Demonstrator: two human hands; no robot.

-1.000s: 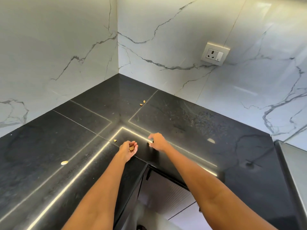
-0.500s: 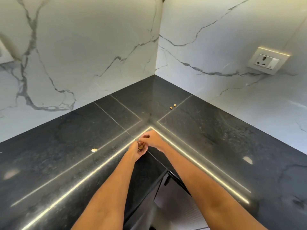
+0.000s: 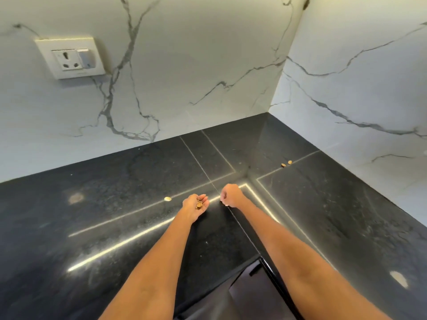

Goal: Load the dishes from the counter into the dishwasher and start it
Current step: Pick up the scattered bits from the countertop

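No dishes stand anywhere on the bench that I can see, and the dishwasher is not plainly in view either, only a dark cabinet front below the bench's near inner corner, so I judge the loading itself is either finished or going on elsewhere, and this is a tidying of crumbs; whether the machine has been started cannot be told. The left hand lies palm up just above the bench near that inner corner, cupped round a few small brown scraps, like bits of nutshell. The right hand is just beside it, knuckles up and fingers curled tight; I cannot tell if it pinches anything. One pale oval scrap lies on the bench left of the left hand, and two more sit well apart, toward the back right corner by the wall. The bench is polished black stone, speckled, with thin seams and bright strips of reflected light. Behind it rise white marble-look walls with grey veins, and a cream socket plate is set at the upper left.
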